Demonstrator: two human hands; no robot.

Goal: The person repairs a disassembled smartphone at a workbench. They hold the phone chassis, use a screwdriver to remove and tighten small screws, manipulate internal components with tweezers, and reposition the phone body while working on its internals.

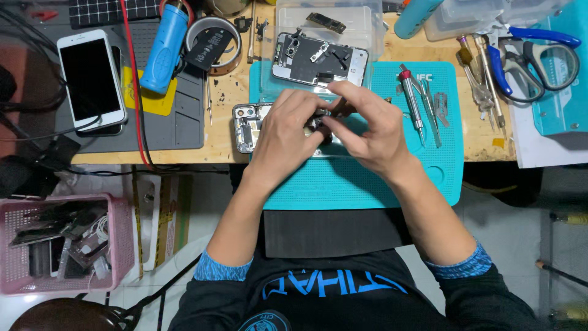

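Head view: left hand (285,132) and right hand (367,129) meet over the opened phone (248,125) lying on the teal mat (380,178). Fingertips of both are pinched together on a small part over the phone's middle; the part itself is too hidden to identify. Behind the mat, a clear plastic box (327,24) holds a second opened phone (318,58) and a small circuit board (324,22). Left of the mat, below the bench (226,150), a pink basket (67,242) holds loose phone parts and cables. Right of the mat: blue scissors (533,58).
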